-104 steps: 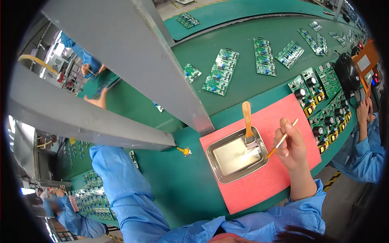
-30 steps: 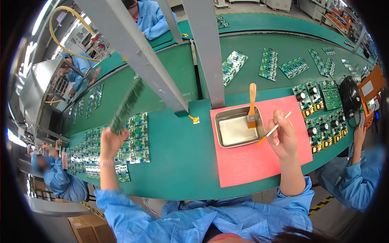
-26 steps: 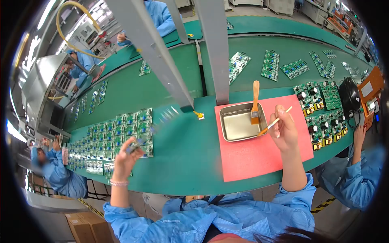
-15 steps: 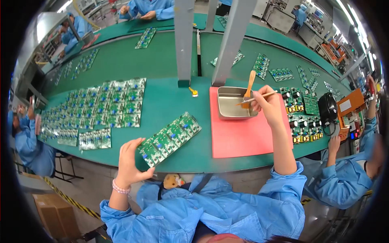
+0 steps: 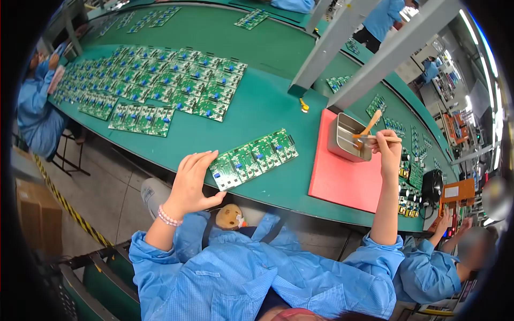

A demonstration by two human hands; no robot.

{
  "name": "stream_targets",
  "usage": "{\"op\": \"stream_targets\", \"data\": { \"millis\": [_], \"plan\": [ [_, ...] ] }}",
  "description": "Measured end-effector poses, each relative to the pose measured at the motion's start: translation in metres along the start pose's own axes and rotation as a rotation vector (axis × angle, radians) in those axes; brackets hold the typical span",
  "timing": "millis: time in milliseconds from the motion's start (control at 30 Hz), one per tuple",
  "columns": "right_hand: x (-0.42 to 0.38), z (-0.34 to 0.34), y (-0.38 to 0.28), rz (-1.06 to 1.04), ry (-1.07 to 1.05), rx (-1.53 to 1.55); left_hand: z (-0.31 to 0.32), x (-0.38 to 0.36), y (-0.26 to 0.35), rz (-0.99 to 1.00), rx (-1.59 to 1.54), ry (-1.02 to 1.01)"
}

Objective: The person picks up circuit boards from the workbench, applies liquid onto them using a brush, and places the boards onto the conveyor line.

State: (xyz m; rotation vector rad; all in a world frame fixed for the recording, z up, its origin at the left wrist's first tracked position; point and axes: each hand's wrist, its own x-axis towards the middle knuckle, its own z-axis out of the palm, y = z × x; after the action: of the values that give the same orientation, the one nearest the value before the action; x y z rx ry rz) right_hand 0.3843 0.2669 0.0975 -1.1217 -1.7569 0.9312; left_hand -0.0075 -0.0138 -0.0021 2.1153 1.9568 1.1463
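Note:
My left hand (image 5: 190,184) grips the near left end of a green circuit board panel (image 5: 254,159), fingers at its upper corner and thumb by the lower one. The panel lies slanted over the green table, blue parts showing on its face. My right hand (image 5: 387,147) is closed on a thin brush (image 5: 393,139) with a light wooden handle. Its orange-brown tip is over a rectangular metal tin (image 5: 349,152). A wider wooden-handled brush (image 5: 370,122) leans inside this tin, which stands on a red mat (image 5: 342,184).
Rows of similar circuit boards (image 5: 160,80) cover the table's left side. Grey metal posts (image 5: 334,45) rise at the back, near a small yellow item (image 5: 304,105). Boards with yellow and black parts (image 5: 409,200) sit right of the mat. Co-workers sit at both sides.
The view has turned, so the table and tin appear shifted and tilted. My right hand keeps the thin brush over the tin, and my left hand stays at the panel's end.

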Motion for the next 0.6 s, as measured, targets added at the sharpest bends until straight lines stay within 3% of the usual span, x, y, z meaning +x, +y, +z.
{"op": "stream_targets", "data": {
  "millis": [100, 233, 267, 300, 467, 500, 567, 600],
  "plan": [
    [-0.001, 0.001, -0.002, -0.006, 0.001, 0.025, 0.005, -0.003, 0.015, -0.014, 0.098, 0.098],
    [-0.003, 0.001, -0.003, 0.007, 0.015, 0.019, 0.006, -0.005, 0.043, 0.127, 0.065, 0.074],
    [-0.004, 0.001, -0.002, 0.002, 0.019, 0.025, 0.005, 0.003, 0.04, 0.268, 0.078, 0.036],
    [-0.004, 0.001, -0.002, -0.002, 0.024, 0.031, 0.004, 0.012, 0.037, 0.409, 0.09, -0.003],
    [-0.008, 0.001, 0.001, -0.005, 0.012, 0.029, -0.012, 0.077, 0.035, 0.463, 0.119, -0.527],
    [-0.01, -0.001, 0.003, -0.014, 0.018, 0.031, -0.004, 0.082, 0.035, 0.471, 0.126, -0.522],
    [-0.012, -0.006, 0.007, -0.037, 0.038, 0.029, 0.013, 0.097, 0.033, 0.781, 0.105, -0.61],
    [-0.012, -0.01, 0.011, -0.041, 0.019, 0.06, 0.019, 0.101, 0.038, 0.789, 0.126, -0.689]
  ]
}}
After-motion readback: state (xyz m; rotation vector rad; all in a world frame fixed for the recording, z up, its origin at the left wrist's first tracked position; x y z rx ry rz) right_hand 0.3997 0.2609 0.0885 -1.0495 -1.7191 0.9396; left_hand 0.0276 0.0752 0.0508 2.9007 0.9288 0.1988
